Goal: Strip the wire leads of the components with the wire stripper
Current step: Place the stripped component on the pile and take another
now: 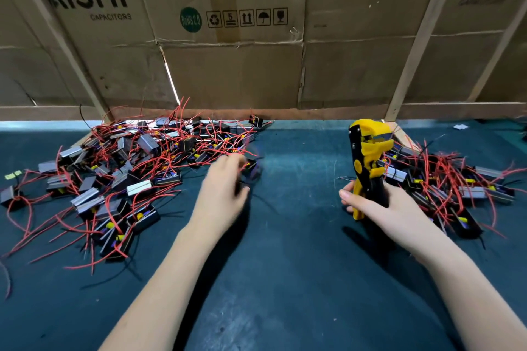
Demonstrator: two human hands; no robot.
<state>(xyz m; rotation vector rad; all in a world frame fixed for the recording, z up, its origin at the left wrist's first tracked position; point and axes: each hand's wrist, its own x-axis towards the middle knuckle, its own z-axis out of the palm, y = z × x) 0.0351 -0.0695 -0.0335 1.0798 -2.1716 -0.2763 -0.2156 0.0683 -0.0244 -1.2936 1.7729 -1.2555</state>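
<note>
Over dark mat, right hand (pixel 379 205) grips wire stripper (pixel 368 159), left hand (pixel 225 191) blurred (grip unclear)

Yellow-and-black plastic wire stripper (pixel 368 157): one. Piles of black box components with red wire leads: two, left (pixel 137 168) and right (pixel 445 179); individual count indeterminate.

A single wide-angle camera is sitting on the person's head, looking forward and down, close over the dark green work mat (pixel 285 279), taking in both forearms and facing the flattened cardboard boxes (pixel 228 65) standing behind.
</note>
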